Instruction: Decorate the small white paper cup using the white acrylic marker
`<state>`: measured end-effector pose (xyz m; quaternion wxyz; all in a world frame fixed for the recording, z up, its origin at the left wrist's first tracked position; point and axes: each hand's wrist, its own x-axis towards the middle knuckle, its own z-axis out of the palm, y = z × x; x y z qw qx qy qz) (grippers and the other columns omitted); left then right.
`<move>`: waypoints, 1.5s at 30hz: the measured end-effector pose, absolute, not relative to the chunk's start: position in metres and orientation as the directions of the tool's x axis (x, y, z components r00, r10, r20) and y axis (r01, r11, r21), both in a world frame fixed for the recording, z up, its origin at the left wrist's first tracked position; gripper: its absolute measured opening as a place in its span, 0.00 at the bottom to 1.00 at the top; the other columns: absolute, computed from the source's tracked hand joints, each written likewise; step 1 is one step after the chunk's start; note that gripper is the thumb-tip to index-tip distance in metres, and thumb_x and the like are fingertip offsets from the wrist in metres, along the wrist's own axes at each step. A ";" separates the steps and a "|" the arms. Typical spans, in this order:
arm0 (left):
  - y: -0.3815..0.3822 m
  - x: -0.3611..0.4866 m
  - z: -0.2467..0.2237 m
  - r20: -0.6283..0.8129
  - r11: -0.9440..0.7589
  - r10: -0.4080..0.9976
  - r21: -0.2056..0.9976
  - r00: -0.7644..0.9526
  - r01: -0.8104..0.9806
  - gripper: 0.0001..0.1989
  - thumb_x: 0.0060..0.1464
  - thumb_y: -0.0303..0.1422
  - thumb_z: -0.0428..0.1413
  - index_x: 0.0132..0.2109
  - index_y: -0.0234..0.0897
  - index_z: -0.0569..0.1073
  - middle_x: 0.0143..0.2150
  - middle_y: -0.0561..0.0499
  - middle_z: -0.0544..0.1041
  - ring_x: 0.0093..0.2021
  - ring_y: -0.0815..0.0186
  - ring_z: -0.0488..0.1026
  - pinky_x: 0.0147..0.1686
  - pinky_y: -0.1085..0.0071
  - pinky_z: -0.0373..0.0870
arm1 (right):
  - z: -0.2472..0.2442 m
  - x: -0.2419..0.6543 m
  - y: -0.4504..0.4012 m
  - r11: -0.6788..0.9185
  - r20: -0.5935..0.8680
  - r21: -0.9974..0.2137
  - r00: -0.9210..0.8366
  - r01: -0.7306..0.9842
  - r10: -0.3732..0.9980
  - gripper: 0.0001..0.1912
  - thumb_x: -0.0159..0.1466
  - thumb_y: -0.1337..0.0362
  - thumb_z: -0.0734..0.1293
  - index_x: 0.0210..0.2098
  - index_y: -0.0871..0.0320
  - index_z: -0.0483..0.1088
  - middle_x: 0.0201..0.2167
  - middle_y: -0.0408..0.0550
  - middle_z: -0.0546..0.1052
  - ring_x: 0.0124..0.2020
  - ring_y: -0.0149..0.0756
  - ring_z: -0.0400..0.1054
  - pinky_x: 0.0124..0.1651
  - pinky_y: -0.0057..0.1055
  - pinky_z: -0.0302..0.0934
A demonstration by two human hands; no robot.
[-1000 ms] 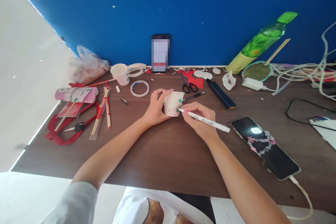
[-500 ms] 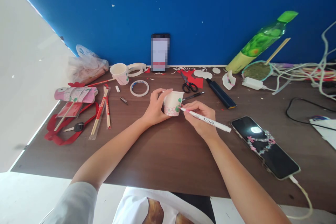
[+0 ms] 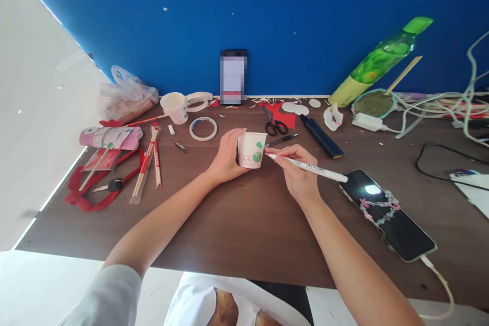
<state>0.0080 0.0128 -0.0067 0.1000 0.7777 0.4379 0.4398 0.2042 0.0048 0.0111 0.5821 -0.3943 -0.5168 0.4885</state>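
Note:
My left hand (image 3: 225,158) grips a small white paper cup (image 3: 251,150) standing upright on the brown table (image 3: 237,224); the cup's side carries pink scale marks and green dots. My right hand (image 3: 296,173) holds a white acrylic marker (image 3: 307,167) with a pink tip. The tip sits just right of the cup's side, a small gap away from it.
A phone (image 3: 385,214) on a cable lies right of my right hand. Scissors (image 3: 275,123), a black pen (image 3: 281,139), a tape ring (image 3: 203,128), a second cup (image 3: 174,107), chopsticks (image 3: 150,160), a paper fish (image 3: 110,137) and a green bottle (image 3: 378,61) lie around. Another phone (image 3: 233,77) leans on the blue wall.
My right hand drew the marker tip back from the cup's side and lifted it slightly to the right. My left hand turned the cup a little, fingers now lower on it.

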 end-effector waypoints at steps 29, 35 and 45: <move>0.013 0.009 -0.011 0.555 -0.575 0.799 0.596 0.231 0.560 0.44 0.44 0.42 0.66 0.61 0.40 0.51 0.63 0.35 0.61 0.65 0.47 0.60 0.63 0.46 0.57 | 0.029 0.196 -0.012 0.341 0.353 -0.888 -0.016 0.309 0.935 0.07 0.58 0.61 0.70 0.26 0.55 0.73 0.27 0.46 0.81 0.35 0.43 0.78 0.37 0.36 0.69; 0.012 0.009 -0.010 0.555 -0.578 0.798 0.592 0.236 0.563 0.42 0.46 0.43 0.65 0.61 0.40 0.51 0.63 0.35 0.61 0.65 0.47 0.60 0.63 0.47 0.57 | 0.027 0.196 -0.012 0.347 0.360 -0.885 -0.017 0.310 0.933 0.07 0.58 0.59 0.70 0.26 0.54 0.74 0.28 0.46 0.81 0.34 0.42 0.78 0.37 0.36 0.69; 0.011 0.008 -0.009 0.514 -0.544 0.822 0.580 0.245 0.607 0.43 0.47 0.43 0.63 0.63 0.39 0.48 0.65 0.34 0.60 0.67 0.48 0.59 0.64 0.49 0.55 | 0.026 0.197 -0.009 0.341 0.360 -0.883 0.001 0.322 0.933 0.10 0.59 0.56 0.70 0.25 0.54 0.72 0.25 0.45 0.78 0.30 0.40 0.74 0.33 0.35 0.66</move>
